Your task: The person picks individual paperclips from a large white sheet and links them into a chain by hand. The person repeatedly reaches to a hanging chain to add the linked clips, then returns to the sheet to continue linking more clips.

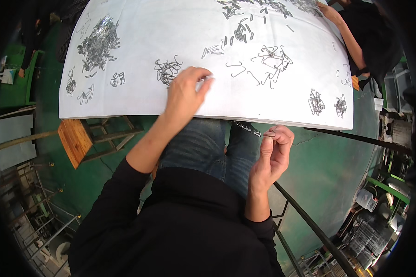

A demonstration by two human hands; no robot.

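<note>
Nearest the camera, the right hand [273,152] pinches a small wire hook [268,134] between thumb and fingertips, held over the lap just short of the white table [138,104] edge, so a loosened grip would likely drop it onto the green floor [328,152]. Farther out, the left hand [186,90] closes its fingertips on a small pale piece I cannot identify, beside a tangled hook pile [166,71]; a careless pull could drag neighbouring hooks along.

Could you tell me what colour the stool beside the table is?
The stool has an orange-brown wooden seat, seen in the head view.
</note>
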